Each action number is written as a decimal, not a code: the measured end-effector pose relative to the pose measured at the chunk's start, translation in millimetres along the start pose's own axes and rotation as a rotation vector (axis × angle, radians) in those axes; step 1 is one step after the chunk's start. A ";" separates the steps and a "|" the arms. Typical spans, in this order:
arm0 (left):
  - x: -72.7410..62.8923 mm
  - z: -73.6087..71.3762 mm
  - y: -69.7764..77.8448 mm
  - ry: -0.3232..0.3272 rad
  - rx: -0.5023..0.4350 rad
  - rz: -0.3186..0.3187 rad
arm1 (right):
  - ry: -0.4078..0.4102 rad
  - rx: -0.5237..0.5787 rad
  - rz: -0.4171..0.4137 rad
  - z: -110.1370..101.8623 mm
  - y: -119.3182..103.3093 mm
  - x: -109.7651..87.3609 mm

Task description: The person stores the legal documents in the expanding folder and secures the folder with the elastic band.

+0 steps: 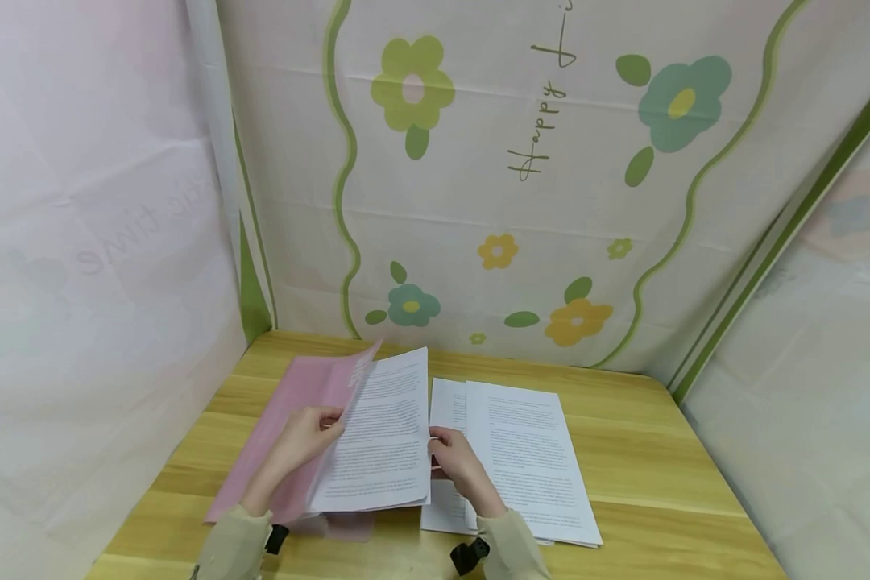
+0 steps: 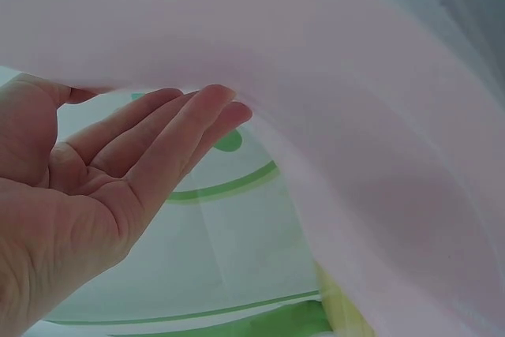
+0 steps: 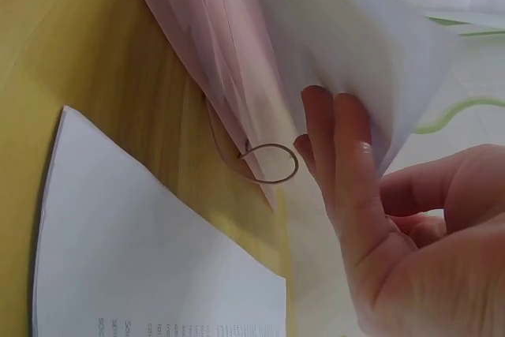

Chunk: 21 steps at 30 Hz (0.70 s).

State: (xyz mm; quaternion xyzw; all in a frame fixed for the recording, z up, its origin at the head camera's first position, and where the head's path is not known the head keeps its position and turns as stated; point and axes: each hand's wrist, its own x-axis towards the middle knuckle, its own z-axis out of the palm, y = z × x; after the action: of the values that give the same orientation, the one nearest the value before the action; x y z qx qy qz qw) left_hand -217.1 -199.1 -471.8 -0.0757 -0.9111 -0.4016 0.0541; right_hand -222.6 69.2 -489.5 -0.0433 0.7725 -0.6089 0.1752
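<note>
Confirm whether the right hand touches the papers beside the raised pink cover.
Touching: in the right wrist view, the right hand has its fingertips against a face of the papers.

A pale back cloth hangs behind the far edge of the wood-patterned table, printed with flowers, wavy green lines and "Happy" lettering. Pale side sheets flank the left and right edges; a green stripe rises by the far right corner.
</note>
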 end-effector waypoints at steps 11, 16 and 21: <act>-1.4 -2.3 1.8 0.024 0.015 0.027 | 0.019 0.077 0.021 2.6 -0.2 2.0; -1.7 -2.2 3.0 0.024 0.017 0.013 | 0.008 0.097 0.024 5.6 2.5 4.4; -1.2 -2.4 4.2 0.021 0.021 0.005 | -0.001 0.095 0.005 7.3 2.4 4.9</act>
State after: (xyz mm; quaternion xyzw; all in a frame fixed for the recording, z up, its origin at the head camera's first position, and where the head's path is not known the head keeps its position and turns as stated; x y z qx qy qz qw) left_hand -215.0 -198.2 -467.3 -0.0733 -0.9145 -0.3924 0.0654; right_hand -224.5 61.7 -494.3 -0.0331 0.7427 -0.6444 0.1791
